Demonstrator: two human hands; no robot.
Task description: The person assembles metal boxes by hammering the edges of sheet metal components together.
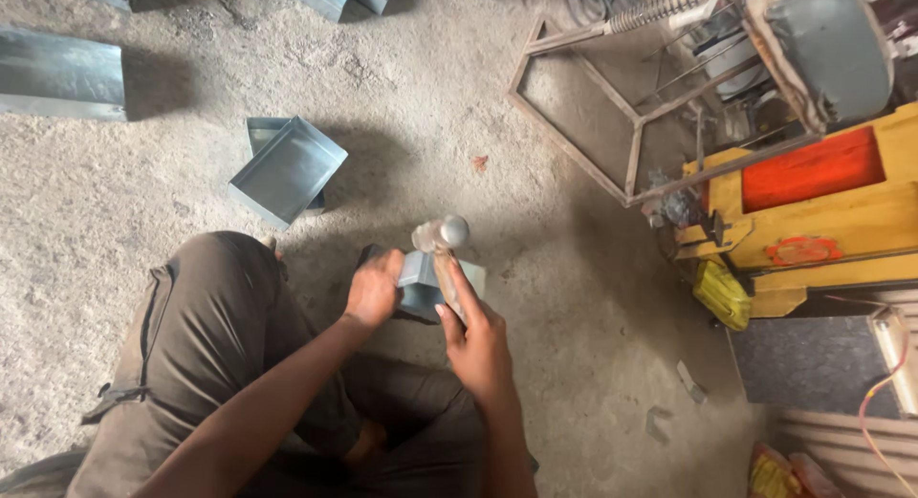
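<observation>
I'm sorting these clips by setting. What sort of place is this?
Probably a small sheet-metal workshop: folded metal trays lie on the gritty floor, a yellow machine stands nearby, and the right hand holds a hammer.

We see soft, even daylight on the floor [459, 116] — bright at upper left, dimmer toward the lower right. Shadows fall to the right of the trays [285, 170] and the metal sheet [59, 75], so light comes from the left. The hammer [442, 236] head is slightly blurred. The view bends at the edges — the frame [612, 106] leans. Grain softens fine detail.
</observation>
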